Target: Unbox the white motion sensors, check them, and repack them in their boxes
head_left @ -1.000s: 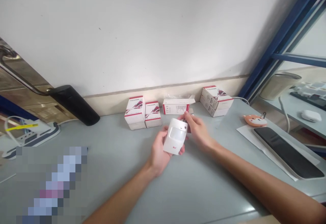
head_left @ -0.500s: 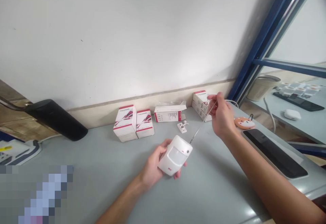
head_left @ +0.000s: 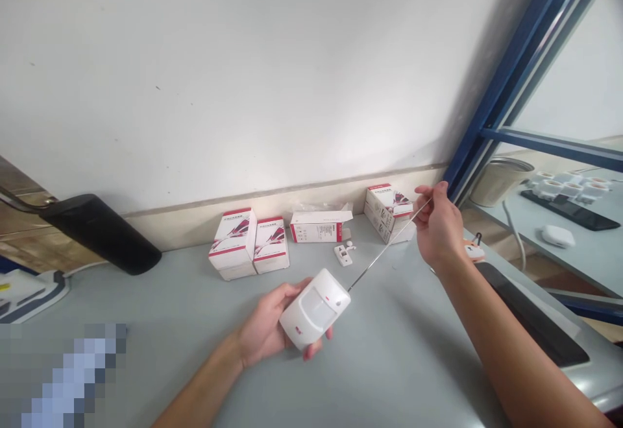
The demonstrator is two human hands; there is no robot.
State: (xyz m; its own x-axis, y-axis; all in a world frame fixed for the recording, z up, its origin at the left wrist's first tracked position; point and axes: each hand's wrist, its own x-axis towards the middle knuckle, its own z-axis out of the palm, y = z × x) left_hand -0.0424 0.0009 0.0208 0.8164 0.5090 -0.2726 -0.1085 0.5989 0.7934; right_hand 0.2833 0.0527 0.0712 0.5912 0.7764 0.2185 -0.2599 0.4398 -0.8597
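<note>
My left hand (head_left: 265, 331) grips a white plastic sensor unit (head_left: 314, 307) with a faceted lens window and a small red mark, held low over the grey table (head_left: 195, 324). A thin metal telescopic antenna (head_left: 384, 249) runs from the unit's top corner up and to the right. My right hand (head_left: 440, 227) pinches the antenna's tip, near the blue frame. The antenna is drawn out to a long straight rod between the two hands.
Several red-and-white boxes (head_left: 248, 242) line the wall's foot, one of them (head_left: 318, 225) lying open, another (head_left: 387, 211) at the right. A small white bracket (head_left: 343, 253) lies before them. A black phone (head_left: 530, 314) lies at the right, a black handle (head_left: 100, 233) at the left.
My right hand pulled the antenna out of the sensor unit, moving up and right. My left hand lowered and drew the unit leftward, so the rod lengthened.
</note>
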